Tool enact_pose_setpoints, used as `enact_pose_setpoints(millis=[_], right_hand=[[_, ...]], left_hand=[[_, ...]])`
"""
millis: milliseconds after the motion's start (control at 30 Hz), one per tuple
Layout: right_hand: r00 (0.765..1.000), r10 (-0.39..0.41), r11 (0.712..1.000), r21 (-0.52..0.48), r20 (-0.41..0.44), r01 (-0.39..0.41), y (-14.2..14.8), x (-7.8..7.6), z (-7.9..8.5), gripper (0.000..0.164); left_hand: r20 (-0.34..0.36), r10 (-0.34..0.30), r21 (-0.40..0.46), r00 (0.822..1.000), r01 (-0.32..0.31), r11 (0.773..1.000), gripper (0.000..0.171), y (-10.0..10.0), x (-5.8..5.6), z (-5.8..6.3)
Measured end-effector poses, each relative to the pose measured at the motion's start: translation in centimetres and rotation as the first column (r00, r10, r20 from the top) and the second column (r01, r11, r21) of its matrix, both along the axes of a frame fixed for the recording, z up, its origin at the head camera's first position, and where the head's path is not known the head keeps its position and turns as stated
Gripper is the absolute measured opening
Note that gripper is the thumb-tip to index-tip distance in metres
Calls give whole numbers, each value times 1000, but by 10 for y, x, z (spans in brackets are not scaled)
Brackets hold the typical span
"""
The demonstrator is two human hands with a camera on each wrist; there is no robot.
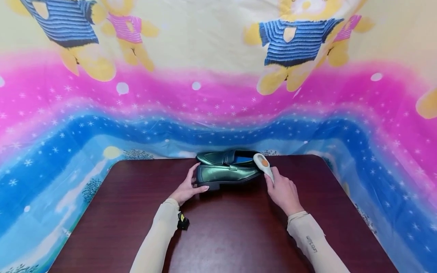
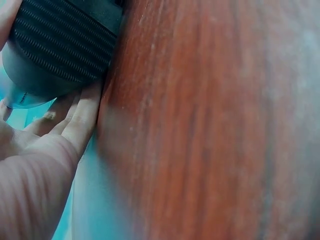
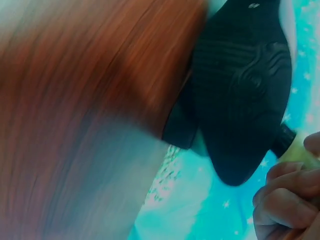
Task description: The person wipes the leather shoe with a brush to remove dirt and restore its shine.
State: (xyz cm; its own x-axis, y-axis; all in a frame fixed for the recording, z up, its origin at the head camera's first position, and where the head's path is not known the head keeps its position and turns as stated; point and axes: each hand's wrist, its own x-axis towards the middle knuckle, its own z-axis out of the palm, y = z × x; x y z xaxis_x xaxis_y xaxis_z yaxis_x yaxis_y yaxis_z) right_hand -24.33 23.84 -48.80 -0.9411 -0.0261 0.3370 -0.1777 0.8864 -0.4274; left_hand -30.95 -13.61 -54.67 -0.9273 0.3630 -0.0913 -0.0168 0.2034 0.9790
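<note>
Head view, centre: a glossy green near loafer [image 1: 223, 173] with ribbed heel [image 2: 62, 42] is partly hiding the darker far loafer [image 1: 213, 157] at the back of the wood-grained table [image 1: 225, 235]. Left hand [image 1: 186, 188], thumb and fingers parted, is clasping the heel. Right hand [image 1: 284, 192], fingers curled, is gripping a white-handled tool [image 1: 263, 163], right of centre. Bear-print fabric [image 1: 218, 100] is hanging behind.

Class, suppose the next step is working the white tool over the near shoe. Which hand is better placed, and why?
Probably the right hand: it grips the white tool by the toe of the near shoe. The left hand is around the heel, without a tool, so it suits steadying.
</note>
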Motion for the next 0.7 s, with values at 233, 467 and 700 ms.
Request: enact_pose_setpoints(millis=[233,467,700], right_hand=[[995,91,989,-122,33,-86,-11,11,1,37],[971,231,970,96,-63,-225,-24,18,-2,36],[987,94,992,94,-129,-82,0,13,-7,36]], left_hand=[[18,-11,8,1000,11,1000,105,5,-2,-1],[11,-20,-2,1000,20,1000,105,6,-3,-1],[17,-5,-36,1000,5,999,104,-1,-2,0]])
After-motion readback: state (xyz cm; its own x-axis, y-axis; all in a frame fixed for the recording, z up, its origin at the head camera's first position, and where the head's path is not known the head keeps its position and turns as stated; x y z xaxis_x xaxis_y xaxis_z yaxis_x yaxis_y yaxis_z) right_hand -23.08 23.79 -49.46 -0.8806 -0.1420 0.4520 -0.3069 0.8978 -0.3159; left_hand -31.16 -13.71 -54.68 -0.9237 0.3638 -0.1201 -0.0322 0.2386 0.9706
